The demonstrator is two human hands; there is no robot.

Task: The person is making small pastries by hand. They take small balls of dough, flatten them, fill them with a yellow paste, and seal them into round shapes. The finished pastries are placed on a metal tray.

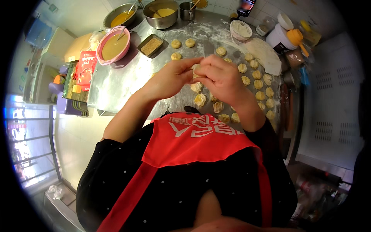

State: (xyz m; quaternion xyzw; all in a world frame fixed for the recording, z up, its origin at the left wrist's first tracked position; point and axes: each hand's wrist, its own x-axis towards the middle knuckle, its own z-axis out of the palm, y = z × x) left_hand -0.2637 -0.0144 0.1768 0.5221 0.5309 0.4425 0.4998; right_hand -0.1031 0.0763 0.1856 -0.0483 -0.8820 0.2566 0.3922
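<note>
Between the fingertips of both hands is a small piece of pale dough (196,71), partly hidden by the fingers. My left hand (169,76) grips it from the left, and my right hand (221,76) pinches it from the right. Under and beside the right hand, several rough-folded dough pieces (200,99) with yellowish centres lie on a floured metal table (121,90). More dough pieces (258,84) stand in loose rows to the right. Smoother, round dough pieces (176,44) sit beyond the hands.
At the back left stand a pink bowl (114,46) of tan paste, a square tin (151,45) of brown crumbs, and steel bowls (161,21) of yellow mixture. A flour bowl (241,30), a white tub (279,39) and a phone (245,7) are at the back right.
</note>
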